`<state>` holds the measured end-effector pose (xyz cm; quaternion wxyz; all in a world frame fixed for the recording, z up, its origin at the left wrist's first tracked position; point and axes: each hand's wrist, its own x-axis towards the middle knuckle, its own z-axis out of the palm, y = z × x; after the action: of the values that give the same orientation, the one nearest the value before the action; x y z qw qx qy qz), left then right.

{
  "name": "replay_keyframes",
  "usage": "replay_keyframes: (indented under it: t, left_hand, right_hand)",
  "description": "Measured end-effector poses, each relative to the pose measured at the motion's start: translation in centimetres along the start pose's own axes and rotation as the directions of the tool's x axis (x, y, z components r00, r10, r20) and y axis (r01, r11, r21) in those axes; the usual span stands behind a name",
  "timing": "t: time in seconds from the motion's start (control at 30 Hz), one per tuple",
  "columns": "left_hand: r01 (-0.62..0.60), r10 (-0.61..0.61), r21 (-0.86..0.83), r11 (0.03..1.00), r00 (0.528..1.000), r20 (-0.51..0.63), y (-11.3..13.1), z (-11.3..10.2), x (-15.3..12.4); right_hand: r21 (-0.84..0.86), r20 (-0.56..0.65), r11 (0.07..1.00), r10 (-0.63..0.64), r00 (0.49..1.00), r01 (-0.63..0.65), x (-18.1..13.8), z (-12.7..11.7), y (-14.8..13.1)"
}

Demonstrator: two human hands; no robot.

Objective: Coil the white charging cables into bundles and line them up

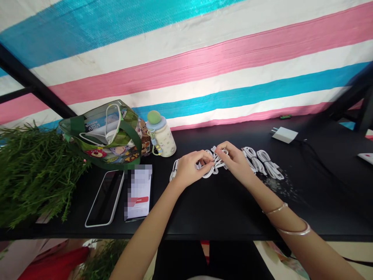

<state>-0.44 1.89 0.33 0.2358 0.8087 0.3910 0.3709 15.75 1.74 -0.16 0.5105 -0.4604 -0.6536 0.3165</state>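
Note:
My left hand [190, 169] and my right hand [233, 161] meet over the black table [204, 221], their fingertips pinching a looped white cable [214, 162] between them. Part of that bundle is hidden by my fingers. To the right of my right hand lie several coiled white cables [264, 163] in a row. A white plug adapter [284, 135] sits farther back, with a dark cord running from it along the tabletop.
Left of my hands are a smartphone [105, 198], a second phone with a blurred screen [138, 192], a cream bottle with a green lid [161, 136], a clear cartoon-print bag [101, 134], and a green plant [35, 175]. A striped sheet [186, 74] hangs behind the table.

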Motion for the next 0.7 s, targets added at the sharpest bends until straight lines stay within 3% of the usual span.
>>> replay_keyframes:
  t: [0.23,0.53,0.7]
  left_hand:
    - [-0.056,0.058,0.154,0.986,0.998,-0.011,-0.04,0.05,-0.18]
    - [0.002,-0.002,0.012,1.000,0.999,-0.047,-0.35,0.14,-0.03]
    - [0.059,-0.069,-0.149,0.987,0.996,-0.064,-0.46,0.20,0.15]
  right_hand:
    - [-0.013,-0.038,1.000,-0.002,0.999,0.002,-0.05,0.15,0.27]
    - [0.016,-0.017,1.000,-0.005,1.000,0.005,-0.05,-0.14,0.07]
    - [0.043,-0.034,0.999,-0.008,0.999,0.010,-0.02,-0.20,0.02]
